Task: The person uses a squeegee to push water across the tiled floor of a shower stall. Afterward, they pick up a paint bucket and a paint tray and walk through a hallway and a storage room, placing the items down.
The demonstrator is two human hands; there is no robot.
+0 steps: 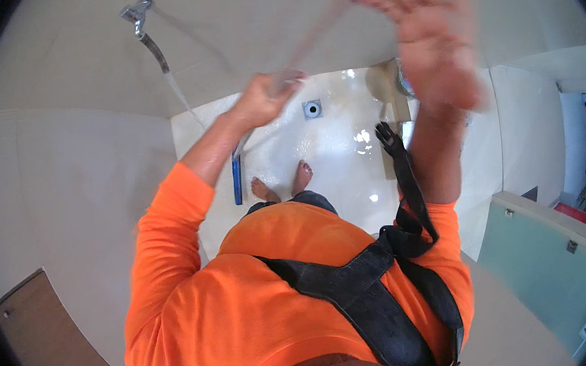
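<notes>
My left hand (267, 99) is closed around a slim pole. One end of the pole runs up and right as a blurred pinkish line. Its lower end leads down behind my forearm toward a long blue head (237, 181), which looks like a floor squeegee on the wet white floor (333, 158). Higher up on the right, my right hand (432, 49) is raised in front of the wall, blurred by motion. Its fingers are spread and nothing shows in them. The pole's upper end fades out near its fingertips.
A wall tap (138, 13) at the upper left carries a short dark hose (153, 52), with a whitish stream below it. A round drain (312, 109) lies by the far wall. A black strap (410, 186) dangles by my right arm. A pale green door (547, 257) stands at the right.
</notes>
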